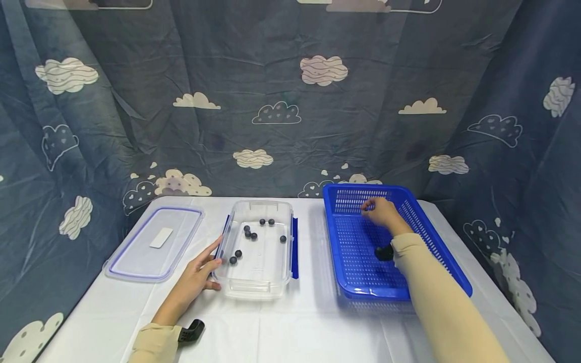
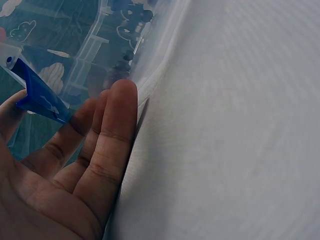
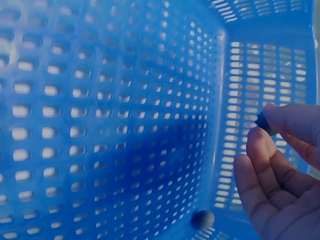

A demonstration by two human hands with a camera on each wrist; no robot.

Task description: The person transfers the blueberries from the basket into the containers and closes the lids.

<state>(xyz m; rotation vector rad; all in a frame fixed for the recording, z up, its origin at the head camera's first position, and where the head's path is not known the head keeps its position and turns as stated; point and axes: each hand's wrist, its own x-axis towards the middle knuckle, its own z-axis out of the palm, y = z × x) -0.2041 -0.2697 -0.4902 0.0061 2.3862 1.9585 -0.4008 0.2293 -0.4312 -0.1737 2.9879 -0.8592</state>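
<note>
In the head view a clear plastic box [image 1: 256, 290] with blue side latches holds several dark blueberries [image 1: 254, 236]. My left hand [image 1: 195, 280] touches the box's left side. Its fingers [image 2: 117, 115] lie extended against the wall near a blue latch [image 2: 42, 92] in the left wrist view. Over the far part of a blue perforated basket [image 1: 347, 252] is my right hand [image 1: 383, 214]. Between thumb and fingertips it pinches a blueberry [image 3: 267, 124], partly hidden. Below that hand, a blurred dark round thing [image 3: 202, 220] lies in the basket.
A clear lid [image 1: 136, 272] with a purple-blue seal and a white label [image 1: 161, 237] lies flat left of the box. The white-clothed table [image 1: 290, 327] ends at a dark cloud-patterned curtain [image 1: 281, 141] behind and at both sides.
</note>
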